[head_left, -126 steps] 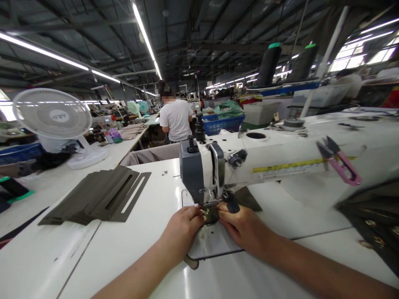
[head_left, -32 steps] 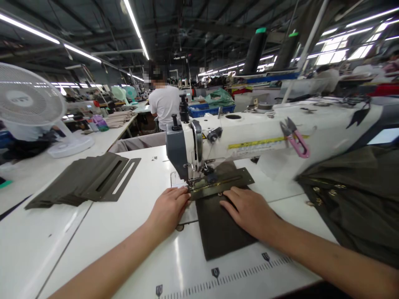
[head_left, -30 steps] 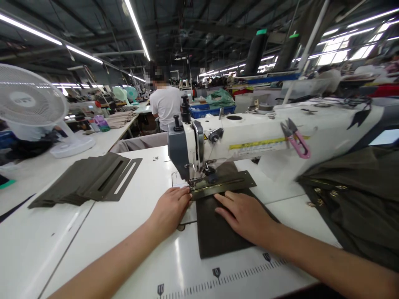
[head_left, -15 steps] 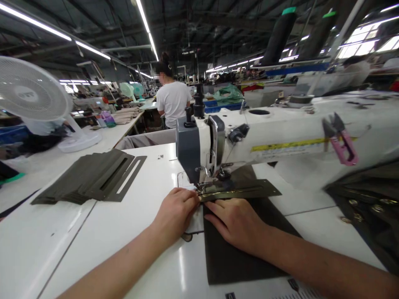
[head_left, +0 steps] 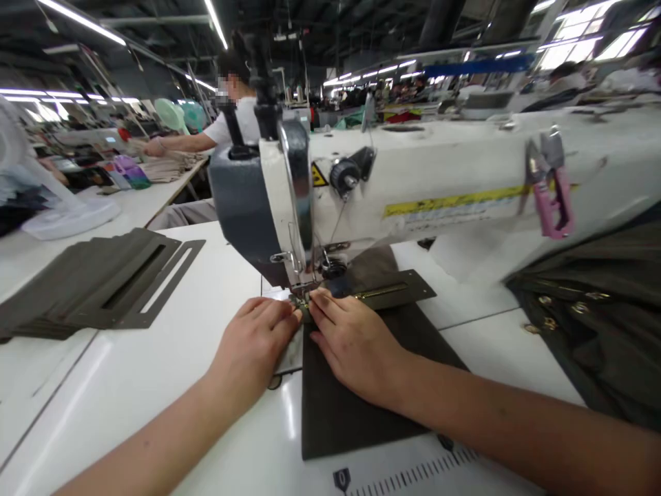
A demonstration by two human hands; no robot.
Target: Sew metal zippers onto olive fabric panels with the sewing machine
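My left hand (head_left: 255, 341) lies left of the sewing machine's presser foot (head_left: 304, 293), fingers curled together, tips at the near end of a dark olive slotted strip (head_left: 413, 286). A zipper with gold teeth (head_left: 379, 291) shows in the strip's slot. My right hand (head_left: 356, 348) is closed over the strip close to the foot, its fingertips pressed on the zipper and its thumb lower, against a larger dark fabric panel (head_left: 356, 427). That panel extends under my right forearm. My fingers hide the strip's left end, and the exact grip is partly hidden.
The white sewing machine (head_left: 444, 165) stands over the work, with pink snips (head_left: 552, 193) on its arm. A stack of slotted pieces (head_left: 98, 282) lies at left. Dark fabric with metal eyelets (head_left: 604, 331) is at right. A fan (head_left: 67, 213) and a person (head_left: 237, 103) are beyond.
The view has shifted closer and right. My right fingers have moved up onto the zipper beside the presser foot. The person behind now stretches an arm out to the left.
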